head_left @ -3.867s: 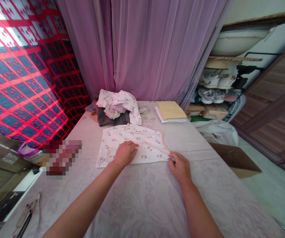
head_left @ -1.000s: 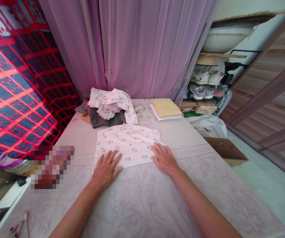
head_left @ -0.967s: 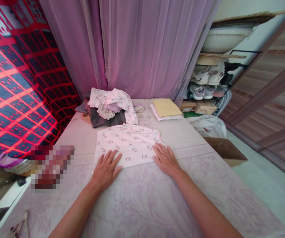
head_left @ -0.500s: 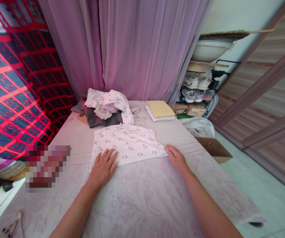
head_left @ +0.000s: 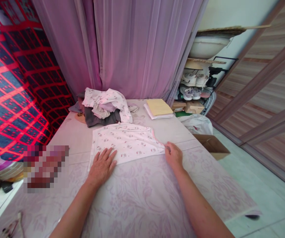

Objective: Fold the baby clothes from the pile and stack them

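- White garment (head_left: 127, 143), small printed figures, pink trim at its right end; laid flat mid-surface on a pale floral cover (head_left: 142, 198), near edge exposed between the two hands
- Left hand (head_left: 102, 165), palm down, fingers extended and slightly apart; flat on the garment's near left corner, grasping nothing
- Right hand (head_left: 173, 154), fingers curled in, thumb and forefinger closed on the garment's pointed right tip
- Clothes pile (head_left: 107, 100), heaped just behind the garment; printed white piece uppermost, dark grey piece (head_left: 97, 119) beneath; contact with the garment cannot be told
- Yellow folded cloth (head_left: 159, 107), resting on a white folded piece (head_left: 158, 116); at the far right of the cover, apart from the pile
- Purple curtain (head_left: 142, 49), hanging in folds along the far edge
- Red-and-dark checked cloth (head_left: 6, 82), hanging at the left
- Pixelated reddish item (head_left: 47, 168), near the left edge of the cover, identity obscured
- Tub (head_left: 5, 170), purple-rimmed, beyond that edge
- Rack at right: white basin (head_left: 208, 47) high up, white shoes (head_left: 194, 79), grey shoes (head_left: 188, 93) below
- White plastic bag (head_left: 198, 125) and open brown carton (head_left: 213, 146), beside the right edge
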`<state>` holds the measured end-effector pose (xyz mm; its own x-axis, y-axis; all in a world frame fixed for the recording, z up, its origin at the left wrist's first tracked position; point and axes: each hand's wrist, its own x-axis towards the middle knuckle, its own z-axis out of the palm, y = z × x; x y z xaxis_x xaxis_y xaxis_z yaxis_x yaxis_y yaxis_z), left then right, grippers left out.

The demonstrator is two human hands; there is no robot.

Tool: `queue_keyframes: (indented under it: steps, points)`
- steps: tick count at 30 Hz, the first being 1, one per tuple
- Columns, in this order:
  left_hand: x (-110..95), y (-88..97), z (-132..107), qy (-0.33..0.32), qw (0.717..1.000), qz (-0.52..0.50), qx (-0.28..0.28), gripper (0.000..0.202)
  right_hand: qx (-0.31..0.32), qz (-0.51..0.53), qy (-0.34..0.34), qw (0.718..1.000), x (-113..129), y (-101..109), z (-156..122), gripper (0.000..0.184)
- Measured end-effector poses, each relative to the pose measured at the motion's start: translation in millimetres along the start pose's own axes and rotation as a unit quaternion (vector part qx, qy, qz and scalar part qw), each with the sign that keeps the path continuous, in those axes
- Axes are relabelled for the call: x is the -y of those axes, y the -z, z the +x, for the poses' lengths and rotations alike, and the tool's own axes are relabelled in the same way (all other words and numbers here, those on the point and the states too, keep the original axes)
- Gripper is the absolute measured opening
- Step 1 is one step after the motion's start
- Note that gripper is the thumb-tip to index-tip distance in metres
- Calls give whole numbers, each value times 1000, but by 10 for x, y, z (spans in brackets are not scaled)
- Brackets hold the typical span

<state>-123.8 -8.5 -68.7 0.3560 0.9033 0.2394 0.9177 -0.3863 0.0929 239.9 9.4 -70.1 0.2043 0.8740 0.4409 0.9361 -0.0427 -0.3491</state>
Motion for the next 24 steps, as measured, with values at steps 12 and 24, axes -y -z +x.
queue_keyframes:
  steps: [12,24]
  points:
    - [0,-14,-8,2,1000,2,3,48,245,-79,184,949,159,155,-199,52]
    - [-9,-12,-2,8,1000,2,6,48,138,-134,31,981,79,98,-297,47]
